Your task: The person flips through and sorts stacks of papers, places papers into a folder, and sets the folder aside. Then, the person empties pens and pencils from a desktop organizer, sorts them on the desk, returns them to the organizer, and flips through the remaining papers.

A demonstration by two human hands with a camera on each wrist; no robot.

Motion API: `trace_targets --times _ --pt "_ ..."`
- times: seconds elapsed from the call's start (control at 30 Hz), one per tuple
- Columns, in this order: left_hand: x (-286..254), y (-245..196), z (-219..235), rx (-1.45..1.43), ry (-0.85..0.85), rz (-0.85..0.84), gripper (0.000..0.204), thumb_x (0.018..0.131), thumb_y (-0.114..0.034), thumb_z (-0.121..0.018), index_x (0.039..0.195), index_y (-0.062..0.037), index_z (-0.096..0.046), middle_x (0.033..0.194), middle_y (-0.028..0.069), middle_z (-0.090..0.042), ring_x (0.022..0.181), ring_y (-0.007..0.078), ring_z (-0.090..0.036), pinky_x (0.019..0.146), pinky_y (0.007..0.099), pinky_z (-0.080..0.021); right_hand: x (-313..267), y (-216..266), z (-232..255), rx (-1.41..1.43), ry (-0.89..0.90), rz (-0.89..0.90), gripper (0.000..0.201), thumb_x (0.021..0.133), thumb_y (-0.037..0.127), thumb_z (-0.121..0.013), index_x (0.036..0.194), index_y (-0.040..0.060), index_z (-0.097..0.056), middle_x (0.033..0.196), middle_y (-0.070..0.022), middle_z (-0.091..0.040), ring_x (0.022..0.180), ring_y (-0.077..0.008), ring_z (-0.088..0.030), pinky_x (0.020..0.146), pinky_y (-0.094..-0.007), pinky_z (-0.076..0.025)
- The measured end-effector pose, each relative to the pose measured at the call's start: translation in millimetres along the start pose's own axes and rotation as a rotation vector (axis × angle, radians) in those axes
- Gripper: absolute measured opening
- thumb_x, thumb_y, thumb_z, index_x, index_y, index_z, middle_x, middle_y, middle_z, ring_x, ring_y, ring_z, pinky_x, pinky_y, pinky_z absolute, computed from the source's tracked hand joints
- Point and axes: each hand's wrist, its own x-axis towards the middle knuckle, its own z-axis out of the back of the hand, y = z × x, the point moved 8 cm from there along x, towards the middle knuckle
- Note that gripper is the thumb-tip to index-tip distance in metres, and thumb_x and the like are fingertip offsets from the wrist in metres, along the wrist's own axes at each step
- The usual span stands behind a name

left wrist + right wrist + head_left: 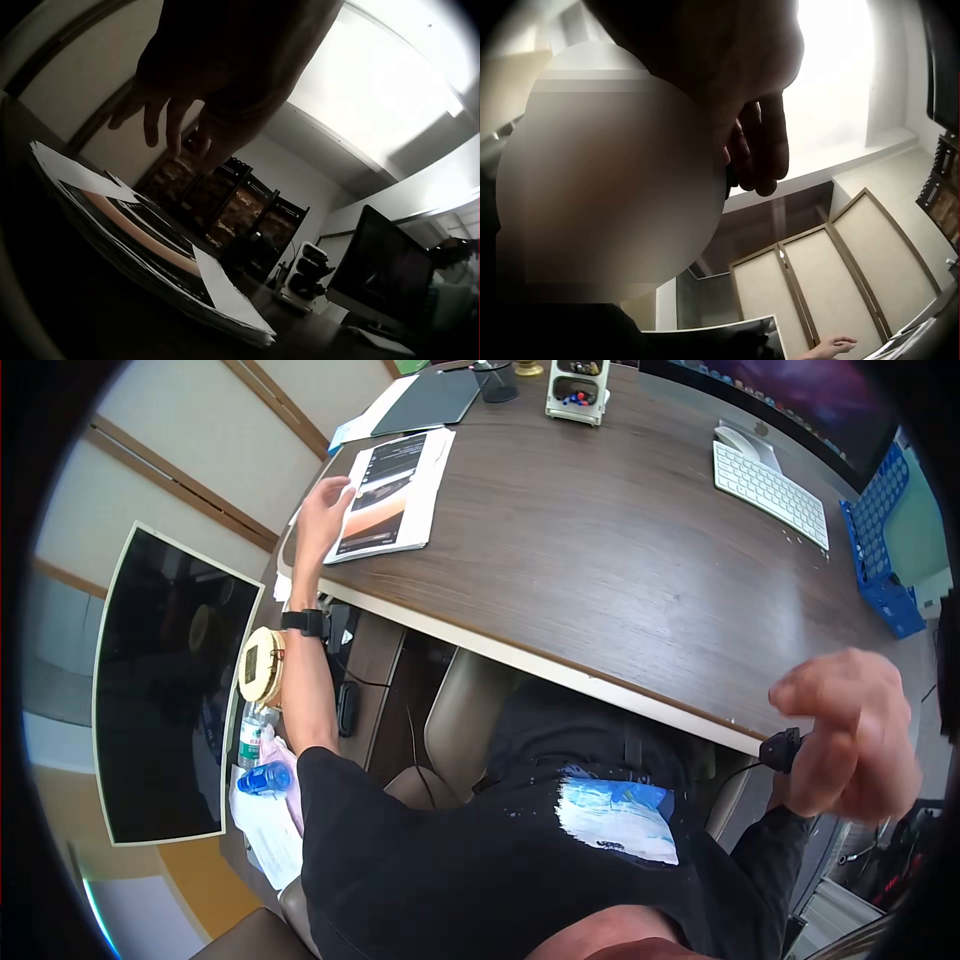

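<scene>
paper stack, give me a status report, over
Left grip above paper stack, apart. Right grip raised, blurred. Stack flat on desk, nothing seen lying on it.

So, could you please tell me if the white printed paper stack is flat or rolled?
Flat: the white printed paper stack lies on the brown wooden desk, its printed side facing up.

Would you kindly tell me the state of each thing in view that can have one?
Papers: stacked, printed side up
Left hand: above them, holding nothing
Right hand: raised, blurred; grip unclear
Computer: on
Monitor: dark
Keyboard: lying keys up
Holder: upright, stocked
</scene>
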Motion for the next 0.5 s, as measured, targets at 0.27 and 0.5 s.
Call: trace_targets --times 0.27,0.5 --pt "-15.9 -162.3 -120.1 -0.221 0.2 -0.178 0.025 0.099 -0.018 -0.08 0.121 -0.006 -0.078 0.106 0.0102 -0.082 0.099 0.0169 -0.078 0.087 0.0316 -0.061 1.0 39.9 -4.6 -0.224 -0.062 -0.053 0.024 0.116 0.024 -0.044 0.139 0.0291 -0.049 0.096 -0.0131 -0.067 0.061 -0.0219 -0.065 0.061 -0.0376 -0.057" --pt "-5.8 -191.8 -203.2 -0.272 0.321 -0.174 0.03 0.097 -0.025 -0.084 0.121 -0.0083 -0.078 0.101 0.0068 -0.083 0.095 0.0156 -0.078 0.083 0.0322 -0.061 -7.7 37.3 7.4 -0.173 0.004 -0.17 0.032 0.115 0.025 -0.045 0.145 0.0368 -0.047 0.096 -0.0135 -0.067 0.063 -0.0234 -0.066 0.062 -0.0393 -0.057"
